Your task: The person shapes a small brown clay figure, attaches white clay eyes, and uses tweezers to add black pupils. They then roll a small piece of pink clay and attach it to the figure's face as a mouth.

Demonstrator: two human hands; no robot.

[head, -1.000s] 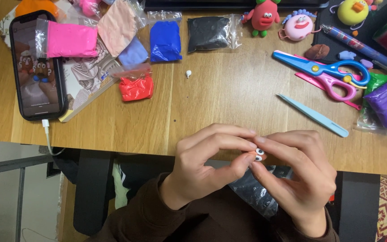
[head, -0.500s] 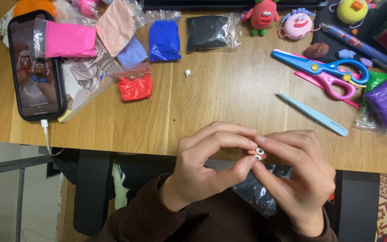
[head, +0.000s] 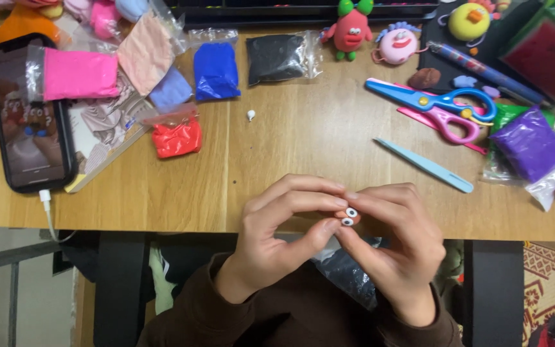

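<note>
While both hands met at the near edge of the wooden table (head: 303,154), the left hand (head: 277,241) and right hand (head: 396,247) pinched together on one small orange clay piece with two white eyes (head: 349,216). Beyond it lay one pale blue modelling stick (head: 424,165), two pairs of scissors (head: 444,109), and one red clay bag (head: 176,137).
</note>
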